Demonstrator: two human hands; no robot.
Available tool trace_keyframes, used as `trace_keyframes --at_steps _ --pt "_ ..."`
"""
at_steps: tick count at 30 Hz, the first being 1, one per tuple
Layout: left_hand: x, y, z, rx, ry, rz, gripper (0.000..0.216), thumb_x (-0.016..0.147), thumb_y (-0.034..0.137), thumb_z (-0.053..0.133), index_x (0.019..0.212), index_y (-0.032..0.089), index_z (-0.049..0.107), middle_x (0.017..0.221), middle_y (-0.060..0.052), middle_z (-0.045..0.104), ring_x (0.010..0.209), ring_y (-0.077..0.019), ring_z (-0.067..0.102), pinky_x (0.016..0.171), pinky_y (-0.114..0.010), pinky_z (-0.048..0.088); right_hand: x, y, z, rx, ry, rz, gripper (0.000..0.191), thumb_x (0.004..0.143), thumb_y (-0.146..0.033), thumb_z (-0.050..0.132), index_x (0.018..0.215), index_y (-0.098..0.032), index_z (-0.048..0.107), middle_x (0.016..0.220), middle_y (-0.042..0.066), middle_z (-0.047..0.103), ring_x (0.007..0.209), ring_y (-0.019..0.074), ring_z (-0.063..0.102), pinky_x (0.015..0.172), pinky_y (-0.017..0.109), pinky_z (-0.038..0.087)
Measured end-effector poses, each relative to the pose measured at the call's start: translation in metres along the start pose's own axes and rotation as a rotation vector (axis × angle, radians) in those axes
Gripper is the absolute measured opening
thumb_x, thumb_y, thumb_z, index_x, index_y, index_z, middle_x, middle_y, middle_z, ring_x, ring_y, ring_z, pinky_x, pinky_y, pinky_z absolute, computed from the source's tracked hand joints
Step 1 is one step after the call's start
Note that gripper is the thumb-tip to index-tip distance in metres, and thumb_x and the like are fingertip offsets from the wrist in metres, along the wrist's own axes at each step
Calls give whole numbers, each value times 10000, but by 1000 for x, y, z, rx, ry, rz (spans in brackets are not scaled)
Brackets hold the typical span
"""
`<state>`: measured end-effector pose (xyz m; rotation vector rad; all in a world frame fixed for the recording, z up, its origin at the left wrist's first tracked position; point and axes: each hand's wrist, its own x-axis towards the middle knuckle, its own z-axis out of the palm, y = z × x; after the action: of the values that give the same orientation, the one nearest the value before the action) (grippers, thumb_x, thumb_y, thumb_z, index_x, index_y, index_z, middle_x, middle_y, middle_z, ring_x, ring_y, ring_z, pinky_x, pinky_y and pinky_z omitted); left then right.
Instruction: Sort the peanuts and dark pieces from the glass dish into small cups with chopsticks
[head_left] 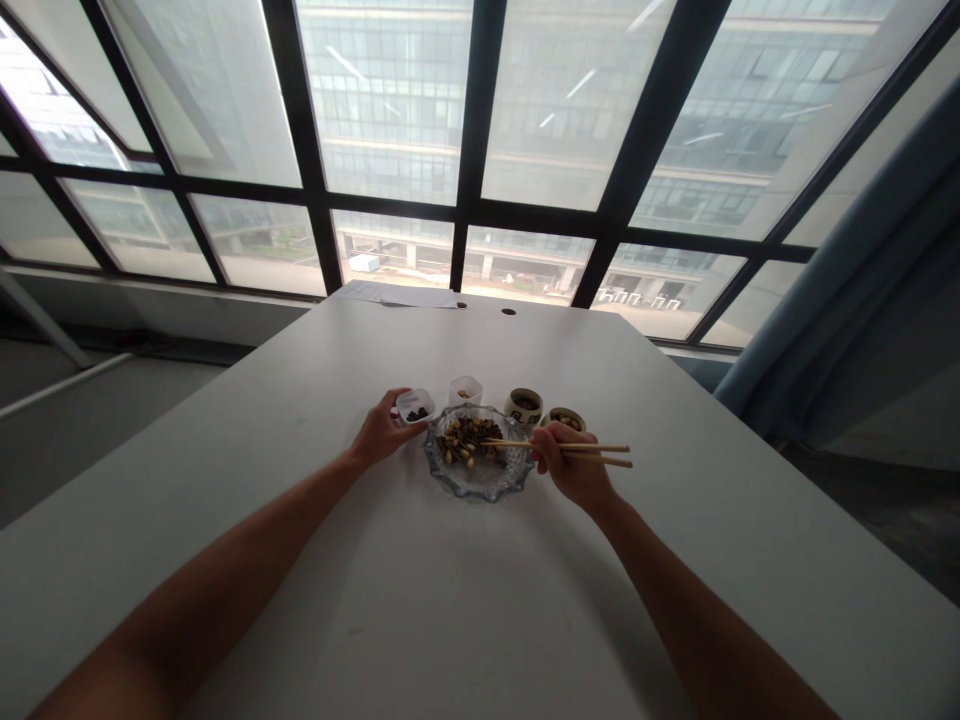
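Observation:
A clear glass dish (480,487) with a scalloped rim sits mid-table and holds a mix of dark and pale nuts or beans. My right hand (570,465) is closed on a pair of wooden chopsticks (600,453), whose tips reach into the pile from the right. My left hand (381,433) grips a small white square cup (415,404) with dark pieces inside, held just left of the dish.
Behind the dish stand a second small white cup (465,389) and two round ceramic cups (523,404) (566,417). The white table (420,610) runs up to a large window; papers (409,294) lie at its far edge. A blue curtain (862,290) hangs at right.

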<state>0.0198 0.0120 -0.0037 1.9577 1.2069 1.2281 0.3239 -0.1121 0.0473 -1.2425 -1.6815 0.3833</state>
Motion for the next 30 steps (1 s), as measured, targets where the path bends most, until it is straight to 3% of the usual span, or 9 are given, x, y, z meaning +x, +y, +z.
trace_keyframes --at_steps 8,21,24,30 --pt "0 0 0 9 -9 -14 687 673 488 765 1245 169 558 1031 -85 730 899 -219 692 818 -355 569 1 0 -3 40 25 28 470 956 -591 488 694 -215 590 528 10 639 383 127 577 383 238 441" --pt "0 -2 1 14 -5 -9 685 675 511 768 1239 184 556 1019 -73 732 874 -207 687 799 -342 567 2 -7 -7 24 -48 56 501 935 -618 511 657 -212 605 534 18 647 399 124 583 397 235 450" --pt "0 -3 1 18 -2 -7 687 674 509 768 1241 182 558 1011 -74 732 871 -212 688 792 -347 570 3 -7 -5 120 29 106 506 901 -654 539 681 -204 619 520 14 641 376 125 571 363 230 435" --pt "0 -1 1 30 12 20 674 675 505 773 1230 187 562 1030 -74 730 890 -215 692 832 -371 570 13 12 -1 444 339 400 597 799 -775 554 663 -195 579 436 25 611 293 136 514 264 236 378"
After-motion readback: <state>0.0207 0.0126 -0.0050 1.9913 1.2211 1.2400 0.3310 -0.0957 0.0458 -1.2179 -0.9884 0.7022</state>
